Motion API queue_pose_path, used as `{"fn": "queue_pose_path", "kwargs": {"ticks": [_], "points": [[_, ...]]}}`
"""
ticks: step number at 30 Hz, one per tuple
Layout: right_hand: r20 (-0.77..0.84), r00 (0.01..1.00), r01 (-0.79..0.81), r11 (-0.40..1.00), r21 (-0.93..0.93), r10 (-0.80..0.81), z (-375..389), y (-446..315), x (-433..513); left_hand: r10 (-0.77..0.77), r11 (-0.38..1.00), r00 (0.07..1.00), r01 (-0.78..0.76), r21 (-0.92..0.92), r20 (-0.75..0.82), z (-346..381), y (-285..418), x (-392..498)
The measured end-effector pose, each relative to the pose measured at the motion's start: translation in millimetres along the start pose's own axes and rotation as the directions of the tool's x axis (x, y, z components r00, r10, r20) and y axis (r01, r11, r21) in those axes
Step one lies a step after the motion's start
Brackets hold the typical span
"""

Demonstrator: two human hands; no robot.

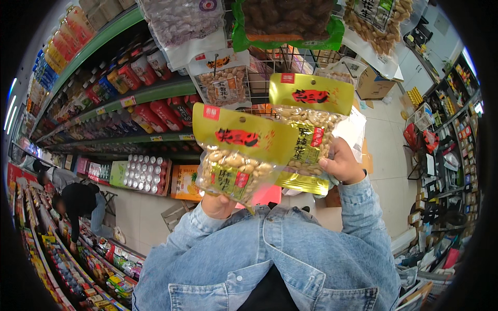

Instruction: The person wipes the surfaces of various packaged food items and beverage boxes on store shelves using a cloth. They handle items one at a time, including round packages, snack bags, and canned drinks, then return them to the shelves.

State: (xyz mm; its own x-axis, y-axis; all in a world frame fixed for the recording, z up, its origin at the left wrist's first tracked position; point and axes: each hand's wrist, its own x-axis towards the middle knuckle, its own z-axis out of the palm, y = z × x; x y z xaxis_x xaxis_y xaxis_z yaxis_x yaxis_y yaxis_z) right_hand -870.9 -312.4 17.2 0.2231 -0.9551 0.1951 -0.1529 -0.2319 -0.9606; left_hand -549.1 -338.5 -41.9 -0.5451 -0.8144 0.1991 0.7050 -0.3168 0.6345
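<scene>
My left hand point(218, 206) grips the lower end of a yellow-topped clear bag of peanuts point(237, 155), its thumb on the front. A similar peanut bag point(311, 128) is held at its lower right side by my right hand point(342, 161), thumb in front. The left bag overlaps the lower left part of the right one. Both bags stand upright with a slight tilt, printed fronts towards me, each with a small hole in its yellow header. Behind them is a wire grid rack point(262, 58), where a white-topped peanut bag point(221, 79) hangs on a hook.
Larger snack bags point(288, 23) hang above. Green-edged shelves point(144, 97) of cans and bottles run along the left, with a tray of cans point(146, 173) low down. A cardboard box point(375, 81) stands beyond the rack. Another person point(79, 202) bends over goods at the lower left.
</scene>
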Motion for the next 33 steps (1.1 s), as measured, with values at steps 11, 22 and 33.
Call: {"fn": "queue_pose_path", "kwargs": {"ticks": [11, 22, 33], "points": [[-0.012, 0.996, -0.083, 0.982, 0.17, 0.087, 1.1, 17.0, 36.9, -0.074, 0.997, 0.996, 0.074, 0.007, -0.051, -7.4, 2.1, -25.9], [-0.07, 0.995, -0.043, 0.954, 0.297, 0.067, 1.9, 33.9, 61.6, -0.074, 0.996, 0.997, 0.072, -0.049, -0.038, -16.7, -7.5, -29.2], [-0.322, 0.933, -0.107, 0.978, 0.179, 0.161, 10.7, 62.2, 95.2, -0.092, 0.995, 0.995, 0.09, -0.044, -0.047, -22.5, -14.8, -33.4]]}}
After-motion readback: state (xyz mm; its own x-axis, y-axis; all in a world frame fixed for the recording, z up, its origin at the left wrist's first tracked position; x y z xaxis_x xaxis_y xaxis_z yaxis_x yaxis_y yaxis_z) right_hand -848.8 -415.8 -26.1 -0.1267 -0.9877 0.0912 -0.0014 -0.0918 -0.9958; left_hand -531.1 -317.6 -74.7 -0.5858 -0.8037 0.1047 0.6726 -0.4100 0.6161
